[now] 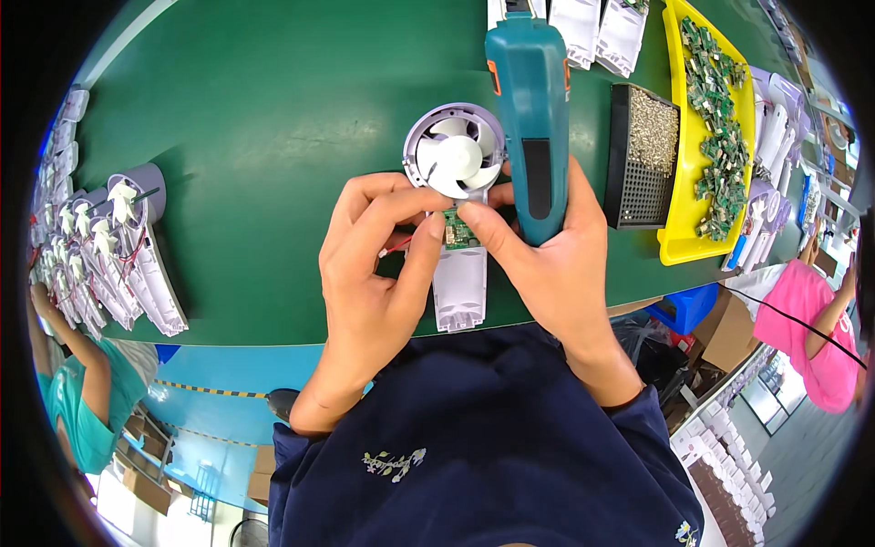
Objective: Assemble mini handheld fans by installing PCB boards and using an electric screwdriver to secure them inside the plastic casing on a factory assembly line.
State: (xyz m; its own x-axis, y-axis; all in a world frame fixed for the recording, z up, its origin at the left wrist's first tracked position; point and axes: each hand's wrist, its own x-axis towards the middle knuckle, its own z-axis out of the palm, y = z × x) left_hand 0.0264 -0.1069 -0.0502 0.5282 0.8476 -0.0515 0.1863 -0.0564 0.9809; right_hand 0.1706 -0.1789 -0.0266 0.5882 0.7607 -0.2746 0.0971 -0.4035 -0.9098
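A small handheld fan with a pale lilac shell [460, 287] lies in front of me, its round head up and white blades [456, 162] showing. A green circuit board [463, 235] sits in its open handle, just below the blades. My left hand [369, 260] is closed, with thumb and index fingertips at the board's left edge. Red wire [397, 244] shows beneath those fingers. My right hand [561, 260] has its thumb tip at the board's upper right. A teal power screwdriver [538, 100] lies in that hand, between thumb and fingers; its working tip cannot be made out.
On the right stand a black box of small screws [653, 137] and a yellow tray [673, 239] of circuit boards. More fan shells [150, 264] with wires line the left. White shell parts [576, 27] lie at the far edge. Other people [807, 328] sit on both sides.
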